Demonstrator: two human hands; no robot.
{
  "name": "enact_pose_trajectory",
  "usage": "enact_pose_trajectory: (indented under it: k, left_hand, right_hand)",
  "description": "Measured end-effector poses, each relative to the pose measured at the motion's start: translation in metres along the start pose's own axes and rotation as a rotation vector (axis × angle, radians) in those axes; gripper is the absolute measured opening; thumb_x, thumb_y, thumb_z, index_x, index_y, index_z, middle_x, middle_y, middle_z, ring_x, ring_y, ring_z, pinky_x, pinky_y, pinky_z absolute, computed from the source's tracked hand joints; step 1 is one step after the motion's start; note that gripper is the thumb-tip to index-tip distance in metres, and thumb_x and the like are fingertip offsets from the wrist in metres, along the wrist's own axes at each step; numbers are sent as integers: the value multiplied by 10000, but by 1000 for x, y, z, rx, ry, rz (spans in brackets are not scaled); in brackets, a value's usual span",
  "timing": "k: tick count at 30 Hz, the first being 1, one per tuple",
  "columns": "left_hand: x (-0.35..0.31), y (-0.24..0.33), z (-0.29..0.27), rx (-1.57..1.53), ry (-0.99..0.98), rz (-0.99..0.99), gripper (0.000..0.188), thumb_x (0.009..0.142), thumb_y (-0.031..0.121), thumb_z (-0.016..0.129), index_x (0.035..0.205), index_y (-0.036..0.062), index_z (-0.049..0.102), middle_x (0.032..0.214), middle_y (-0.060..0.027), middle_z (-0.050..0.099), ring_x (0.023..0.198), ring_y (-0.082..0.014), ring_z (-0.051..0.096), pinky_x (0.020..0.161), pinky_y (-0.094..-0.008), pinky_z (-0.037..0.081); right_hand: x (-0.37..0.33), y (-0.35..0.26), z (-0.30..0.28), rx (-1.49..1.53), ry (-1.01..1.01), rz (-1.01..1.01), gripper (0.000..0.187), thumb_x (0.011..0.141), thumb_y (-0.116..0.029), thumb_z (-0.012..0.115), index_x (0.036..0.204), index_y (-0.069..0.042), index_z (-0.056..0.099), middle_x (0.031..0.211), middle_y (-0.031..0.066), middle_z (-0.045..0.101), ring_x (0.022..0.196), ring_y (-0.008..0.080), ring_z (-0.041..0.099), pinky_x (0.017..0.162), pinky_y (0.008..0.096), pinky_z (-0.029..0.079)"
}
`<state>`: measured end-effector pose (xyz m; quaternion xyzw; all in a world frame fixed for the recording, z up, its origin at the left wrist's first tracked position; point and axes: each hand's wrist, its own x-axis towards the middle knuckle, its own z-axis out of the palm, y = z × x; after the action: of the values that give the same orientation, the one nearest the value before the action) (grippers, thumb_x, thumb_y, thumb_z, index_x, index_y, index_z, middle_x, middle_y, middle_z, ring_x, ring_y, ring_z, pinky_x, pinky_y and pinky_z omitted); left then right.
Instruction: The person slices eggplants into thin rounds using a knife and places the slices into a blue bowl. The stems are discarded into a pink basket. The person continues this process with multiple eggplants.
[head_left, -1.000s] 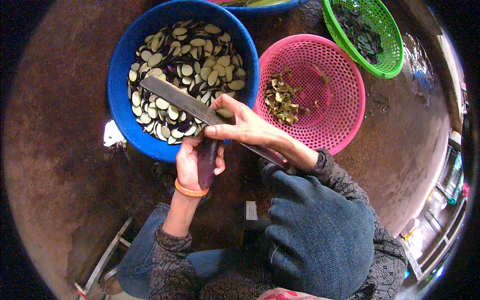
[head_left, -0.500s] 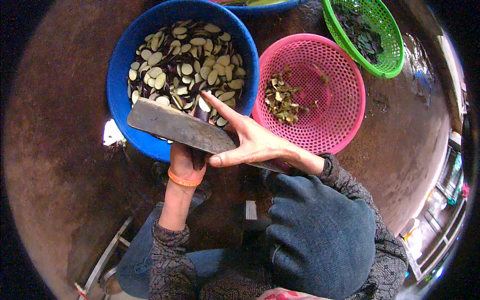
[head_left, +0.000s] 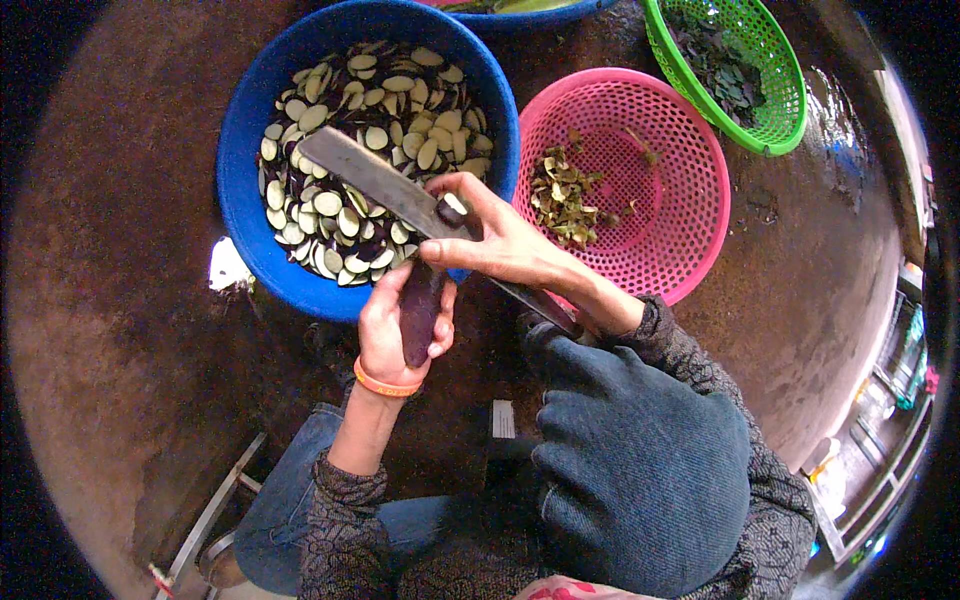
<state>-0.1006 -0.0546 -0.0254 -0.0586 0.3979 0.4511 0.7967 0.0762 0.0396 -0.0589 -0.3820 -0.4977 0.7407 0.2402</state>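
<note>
A purple eggplant is wrapped in my left hand, which wears an orange wristband. My right hand grips a long dark knife partway along, its thumb beside the eggplant's far end and its fingers curled past the blade. The knife slants over a blue tub, its lower end close to my knee. A pale cut piece of eggplant shows at the blade by my right fingers. Many thin oval eggplant slices with purple skin lie in the blue tub.
A pink perforated basket holding trimmed eggplant tops stands right of the tub. Farther right is a green basket with dark leaves. Another blue container is at the top edge. My denim-covered knee rises below my right forearm.
The knife's tip has swung up and away, farther over the tub. My left hand has turned and the eggplant shows more fully. My right index finger, stretched out before, is now curled.
</note>
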Motion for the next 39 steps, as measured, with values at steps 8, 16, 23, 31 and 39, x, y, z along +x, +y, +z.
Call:
enact_pose_trajectory:
  k: [8, 16, 23, 31, 39]
  left_hand:
    - [36, 11, -37, -37, -483, 350, 539, 1045, 500, 451, 1413, 117, 540, 1335, -95, 633, 1161, -274, 615, 1065, -471, 464]
    - [9, -3, -10, 107, 39, 205, 388, 1065, 413, 402, 1234, 118, 588, 918, -61, 667, 601, -164, 621, 442, -293, 476]
    - [5, -3, 13, 43, 155, 28, 446, 1053, 452, 367, 1002, 82, 612, 720, -119, 622, 423, -186, 511, 315, -275, 370]
    - [-8, 6, 10, 101, -28, 49, 392, 998, 404, 421, 1165, 105, 611, 781, -121, 622, 473, -163, 508, 369, -258, 381]
    - [14, 12, 4, 36, 158, 195, 301, 1065, 351, 459, 1195, 124, 608, 923, -30, 675, 607, -119, 558, 451, -269, 412]
  right_hand:
    - [-17, -8, 12, -172, -193, -264, 1311, 747, -561, 847, 1604, 49, 63, 1591, 330, 295, 1498, 377, 313, 1229, 422, 253]
    - [-13, -4, 12, -73, -98, -174, 1155, 696, -496, 881, 1533, 52, 305, 1272, 256, 644, 1204, 334, 625, 1038, 401, 470]
    - [-1, 6, 6, 5, -69, -90, 892, 764, -510, 858, 1391, 8, 492, 1213, 189, 674, 1149, 267, 641, 1023, 394, 479]
    - [12, 7, -3, 6, -28, -13, 735, 861, -349, 834, 1405, -22, 463, 1210, 122, 640, 1159, 186, 594, 1026, 340, 466]
    - [-6, 5, -2, 58, -115, -136, 1266, 757, -554, 834, 1598, 68, 120, 1619, 305, 263, 1527, 358, 252, 1250, 392, 198]
